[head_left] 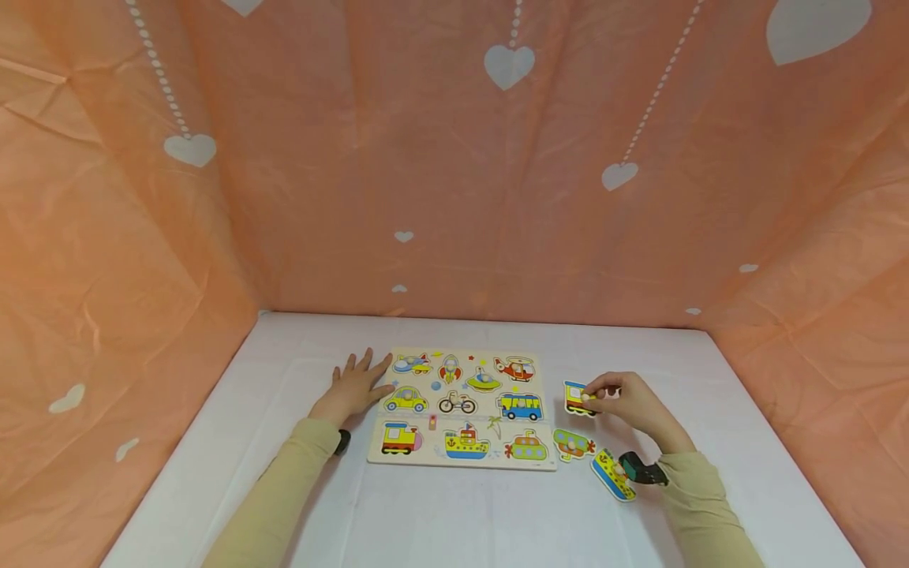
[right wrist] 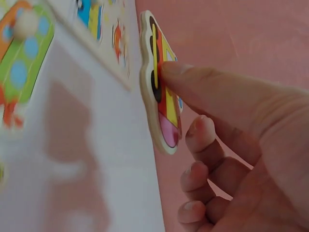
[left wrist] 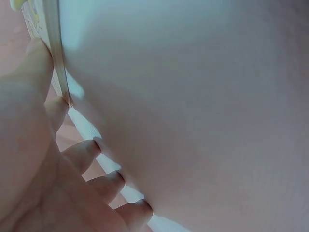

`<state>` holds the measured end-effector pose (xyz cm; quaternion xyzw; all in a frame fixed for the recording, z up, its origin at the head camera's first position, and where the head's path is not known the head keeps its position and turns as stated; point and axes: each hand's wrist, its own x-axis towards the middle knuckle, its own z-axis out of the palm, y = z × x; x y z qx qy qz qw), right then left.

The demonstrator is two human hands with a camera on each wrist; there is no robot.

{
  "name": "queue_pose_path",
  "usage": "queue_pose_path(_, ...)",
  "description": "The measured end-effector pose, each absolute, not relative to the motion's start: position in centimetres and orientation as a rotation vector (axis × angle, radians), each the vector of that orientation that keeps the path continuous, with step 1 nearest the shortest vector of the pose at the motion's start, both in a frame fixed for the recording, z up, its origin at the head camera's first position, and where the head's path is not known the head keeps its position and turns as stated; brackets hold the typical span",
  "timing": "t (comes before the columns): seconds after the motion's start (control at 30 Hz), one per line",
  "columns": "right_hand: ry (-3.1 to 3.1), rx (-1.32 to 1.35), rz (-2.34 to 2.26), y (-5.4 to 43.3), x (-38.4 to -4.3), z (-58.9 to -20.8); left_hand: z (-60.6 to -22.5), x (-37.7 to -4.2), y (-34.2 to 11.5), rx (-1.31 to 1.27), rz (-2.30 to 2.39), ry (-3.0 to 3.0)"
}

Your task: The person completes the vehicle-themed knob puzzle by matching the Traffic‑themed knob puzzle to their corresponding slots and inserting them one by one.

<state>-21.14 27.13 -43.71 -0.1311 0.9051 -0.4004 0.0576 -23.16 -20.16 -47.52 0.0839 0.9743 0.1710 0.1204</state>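
Observation:
My right hand [head_left: 628, 402] pinches a wooden train puzzle piece [right wrist: 166, 104] and holds it above the table, right of the puzzle board [head_left: 440, 464]. Its wheels, red-and-yellow body and pink front show in the right wrist view. Spread out flat, my left hand [head_left: 353, 392] rests at the board's upper left edge, thumb on the rim and the other fingertips on the table. The board bears pictures of vehicles in rows, with a train picture [head_left: 400, 439] at lower left. Near the right forearm lie a submarine piece [head_left: 572, 444] and a boat piece [head_left: 612, 476].
The white table [head_left: 426, 521] reaches back to an orange curtain [head_left: 454, 197] with white hearts, which also hangs at both sides. A dark wrist camera [head_left: 642, 469] on the right wrist overlaps the boat piece in the head view.

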Motion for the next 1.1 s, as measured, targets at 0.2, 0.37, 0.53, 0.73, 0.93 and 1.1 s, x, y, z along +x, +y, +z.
queue_pose_path(0.2,2.701,-0.502,-1.245,24.4,-21.9,-43.6,-47.4,-23.4,-20.3,0.247,0.488,2.844)
queue_pose_path(0.37,2.653,-0.571,-1.296,21.8,-22.3,-43.5,-47.2,-23.4,-20.4,0.250,0.486,2.855)
queue_pose_path(0.53,2.589,-0.608,-1.336,19.2,-22.4,-43.7,-47.4,-23.2,-20.5,0.255,0.488,2.842)
queue_pose_path(0.73,2.546,-0.655,-1.339,16.4,-22.4,-43.8,-47.4,-23.0,-20.4,0.257,0.525,2.844)
queue_pose_path(0.93,2.529,-0.731,-1.333,14.0,-22.2,-44.5,-47.5,-23.1,-20.3,0.252,0.514,2.846)
queue_pose_path(1.1,2.509,-0.774,-1.370,12.2,-22.3,-45.1,-47.4,-23.1,-20.2,0.258,0.518,2.848)
